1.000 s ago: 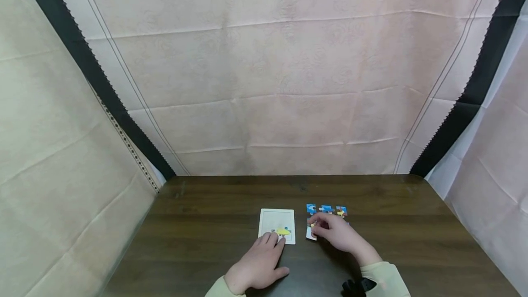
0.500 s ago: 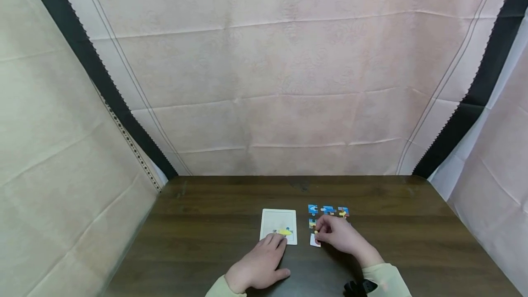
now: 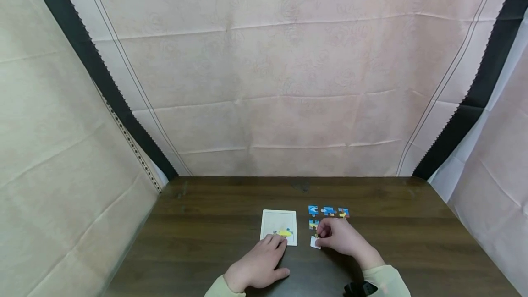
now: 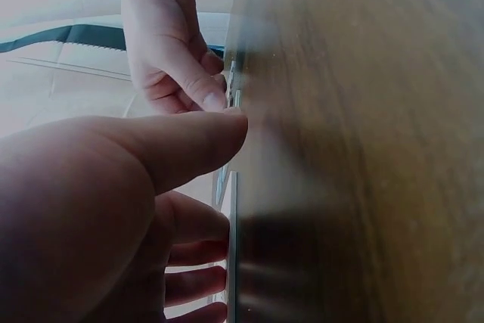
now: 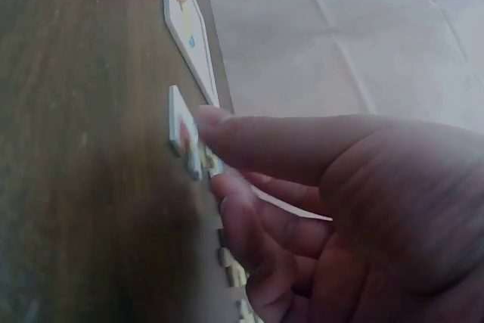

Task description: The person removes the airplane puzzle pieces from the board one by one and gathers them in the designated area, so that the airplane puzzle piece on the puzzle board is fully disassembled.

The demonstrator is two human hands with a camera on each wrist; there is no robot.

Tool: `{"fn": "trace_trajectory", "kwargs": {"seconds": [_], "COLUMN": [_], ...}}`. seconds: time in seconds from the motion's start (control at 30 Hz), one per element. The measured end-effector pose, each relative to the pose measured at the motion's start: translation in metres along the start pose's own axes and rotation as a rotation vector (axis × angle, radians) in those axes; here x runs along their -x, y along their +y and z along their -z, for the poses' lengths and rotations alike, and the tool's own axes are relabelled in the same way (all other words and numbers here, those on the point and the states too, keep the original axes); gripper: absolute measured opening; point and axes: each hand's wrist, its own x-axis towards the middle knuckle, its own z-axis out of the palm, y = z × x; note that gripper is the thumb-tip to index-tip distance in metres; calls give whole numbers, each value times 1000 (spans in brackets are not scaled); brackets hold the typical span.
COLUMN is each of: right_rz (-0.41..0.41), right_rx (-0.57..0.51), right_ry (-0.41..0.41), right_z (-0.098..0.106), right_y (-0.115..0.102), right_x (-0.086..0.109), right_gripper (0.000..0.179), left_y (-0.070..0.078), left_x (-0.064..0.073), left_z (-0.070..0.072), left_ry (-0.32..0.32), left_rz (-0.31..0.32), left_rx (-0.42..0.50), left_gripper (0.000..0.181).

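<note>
My left hand [image 3: 261, 262] lies with relaxed fingers across the near edge of a white puzzle board [image 3: 279, 219], which has a yellow and blue picture on it. To the right of the board, my right hand [image 3: 344, 238] pinches a mostly white jigsaw piece [image 3: 314, 243] at its right side with thumb and forefinger. The right wrist view shows this piece's red and yellow print [image 5: 184, 130] beside the thumb tip, close over the table. A yellow and blue piece [image 3: 313, 224] lies just beyond it. My right hand hides whatever lies beneath it.
Three mostly blue jigsaw pieces form a row farther back, a left one [image 3: 313, 210], a middle one [image 3: 328, 211] and a right one [image 3: 343, 212]. The brown wooden table [image 3: 214, 214] ends at a pale cloth backdrop [image 3: 288, 81] with dark side strips.
The white jigsaw piece has moved toward me, away from the yellow and blue one, with my right hand following slightly. My left hand stays on the board.
</note>
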Motion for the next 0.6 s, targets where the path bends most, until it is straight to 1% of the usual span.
{"fn": "trace_trajectory", "kwargs": {"seconds": [0.1,0.23,0.3,0.43,0.6], "right_rz": [-15,-46,-66,-76,-77], "right_rx": [32,66,77,74,79], "right_ry": [21,112,136,112,89], "right_z": [5,16,21,26,22], "right_y": [-2,-3,-2,-1,1], "right_x": [1,3,5,6,5], "right_gripper": [25,20,18,21,24], "left_y": [0,0,0,-1,-1], "left_x": [-1,-1,0,-1,0], "left_z": [0,0,0,-1,-1], "left_ry": [-5,-3,-3,-9,-3], "left_rz": [2,0,1,7,-2], "left_rx": [3,5,6,10,9], "left_gripper": [73,73,73,73,73]}}
